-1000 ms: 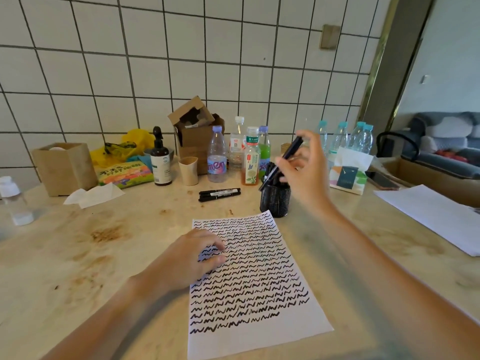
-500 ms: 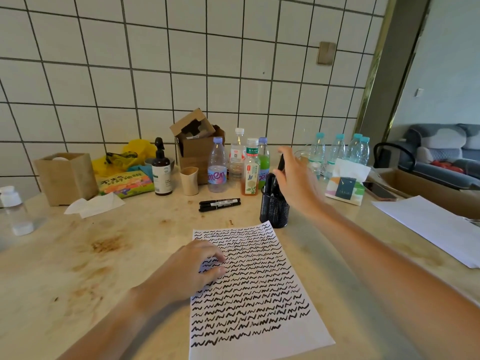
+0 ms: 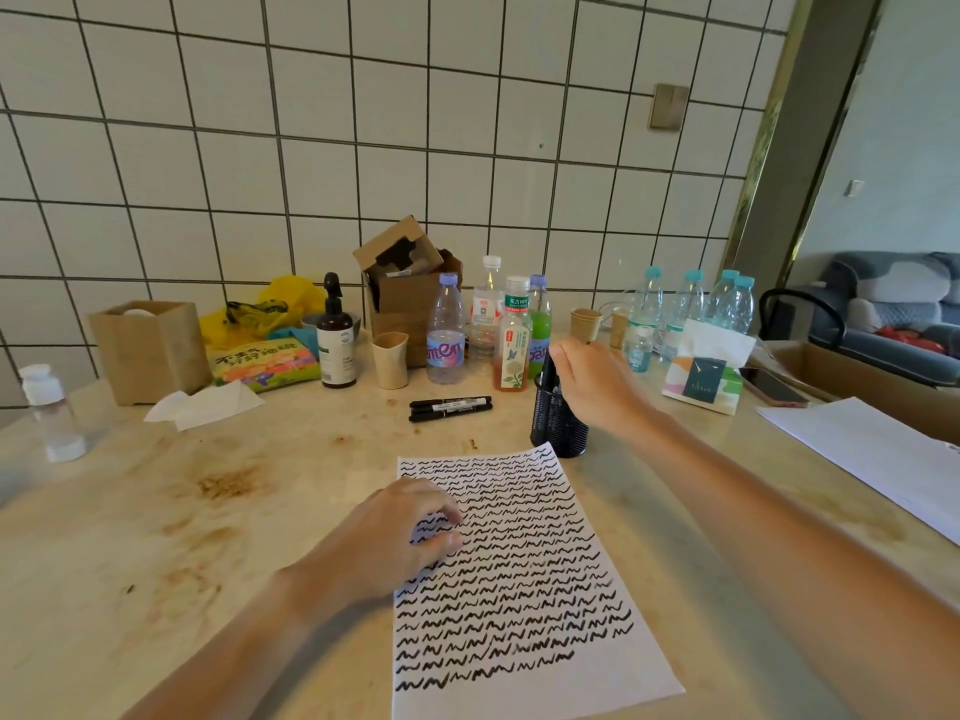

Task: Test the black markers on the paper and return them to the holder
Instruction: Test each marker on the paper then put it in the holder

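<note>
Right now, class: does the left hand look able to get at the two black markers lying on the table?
Probably yes. The left hand rests on the paper, and the two black markers lie beyond the paper's far edge with bare table between; nothing blocks the way.

Both forearms are bare, no sleeves, rings or watch visible.

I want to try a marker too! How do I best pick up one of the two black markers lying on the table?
Probably pinch the nearer of the two black markers around the middle of its barrel, coming straight down from above. It lies flat, pressed against its twin, so only the top and near side are free. Slide it toward you first, then close your fingers across its thin width.
</note>
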